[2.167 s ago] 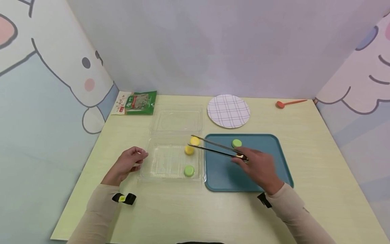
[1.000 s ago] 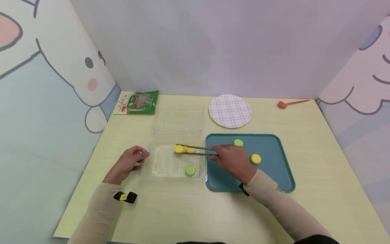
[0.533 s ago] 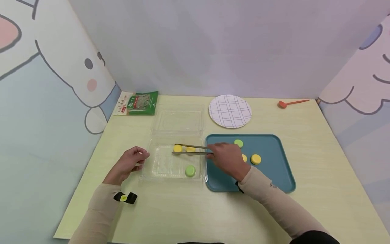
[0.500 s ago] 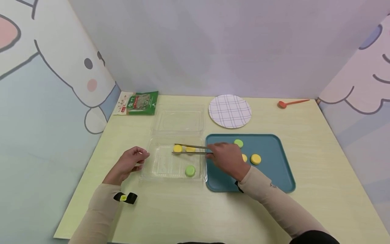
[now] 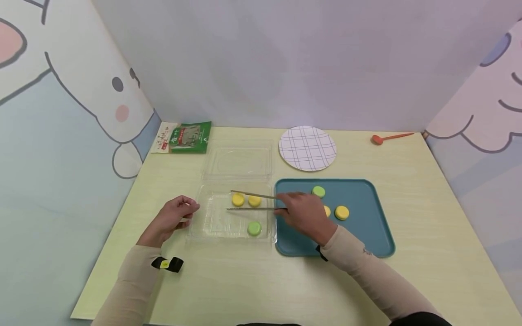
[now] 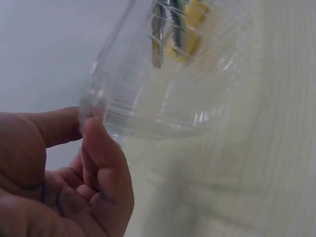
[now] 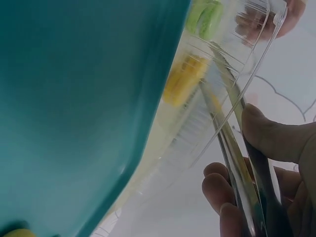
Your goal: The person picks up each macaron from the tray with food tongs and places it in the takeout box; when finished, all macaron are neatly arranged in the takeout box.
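My left hand (image 5: 175, 215) pinches the left rim of a clear plastic container (image 5: 212, 217) between thumb and index finger, as the left wrist view shows. Above the container's right half, my right hand (image 5: 306, 213) grips metal tongs (image 5: 258, 208), whose arms are spread apart. Between those arms, two yellow macarons (image 5: 238, 199) sit side by side in the back part of the container. A green macaron (image 5: 254, 228) lies nearer the front. On the blue-green tray (image 5: 367, 240) rest another green macaron (image 5: 318, 192) and two yellow ones (image 5: 341, 213), one partly hidden by my right hand.
The container's clear lid (image 5: 238, 163) lies folded back behind it. A green food packet (image 5: 189, 137) is at the back left, a checked round plate (image 5: 307, 148) behind the tray, and a red spoon (image 5: 377, 140) at the back right.
The tongs carried a yellow macaron leftward and set it down beside the other. Since half a second ago, their arms have spread apart from it. My left hand has stayed at the rim.
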`<state>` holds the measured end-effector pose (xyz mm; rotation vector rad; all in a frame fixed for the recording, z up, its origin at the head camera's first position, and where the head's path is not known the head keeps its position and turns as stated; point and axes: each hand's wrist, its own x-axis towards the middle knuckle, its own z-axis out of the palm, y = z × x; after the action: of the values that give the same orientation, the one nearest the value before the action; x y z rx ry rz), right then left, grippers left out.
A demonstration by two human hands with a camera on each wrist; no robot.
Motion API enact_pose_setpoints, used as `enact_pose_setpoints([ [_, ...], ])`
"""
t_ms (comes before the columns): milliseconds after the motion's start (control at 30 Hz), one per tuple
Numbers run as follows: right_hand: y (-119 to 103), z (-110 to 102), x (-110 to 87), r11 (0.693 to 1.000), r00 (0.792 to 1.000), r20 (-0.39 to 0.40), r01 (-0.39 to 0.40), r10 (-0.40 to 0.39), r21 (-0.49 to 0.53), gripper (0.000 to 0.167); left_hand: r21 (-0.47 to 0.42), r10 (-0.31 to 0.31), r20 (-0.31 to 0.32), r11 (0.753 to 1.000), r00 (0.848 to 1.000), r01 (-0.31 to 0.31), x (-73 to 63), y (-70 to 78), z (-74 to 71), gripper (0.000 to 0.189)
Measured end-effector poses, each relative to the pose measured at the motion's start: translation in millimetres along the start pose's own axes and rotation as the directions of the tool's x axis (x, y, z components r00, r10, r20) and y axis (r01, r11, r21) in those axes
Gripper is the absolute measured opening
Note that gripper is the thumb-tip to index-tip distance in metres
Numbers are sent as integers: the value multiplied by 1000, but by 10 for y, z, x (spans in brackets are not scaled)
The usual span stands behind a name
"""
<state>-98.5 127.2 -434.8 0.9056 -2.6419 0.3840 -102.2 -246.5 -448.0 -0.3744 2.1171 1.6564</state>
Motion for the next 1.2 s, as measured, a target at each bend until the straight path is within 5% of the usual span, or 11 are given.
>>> enact_pose_setpoints([
  [633,98,-101,-330,995,992,-104,-65,72,70,43,11,-12,3,1000,1000,12,27,-40,-9,24],
  [900,119,-127,-447,990,988,-89,-124,130,64,45,6,-6,-2,1000,1000,6,23,-42,-9,23],
  [1200,194,-156,-620,989,975,-181,-109,126,101,47,3,2,1,1000,1000,-2,25,-28,-13,24],
])
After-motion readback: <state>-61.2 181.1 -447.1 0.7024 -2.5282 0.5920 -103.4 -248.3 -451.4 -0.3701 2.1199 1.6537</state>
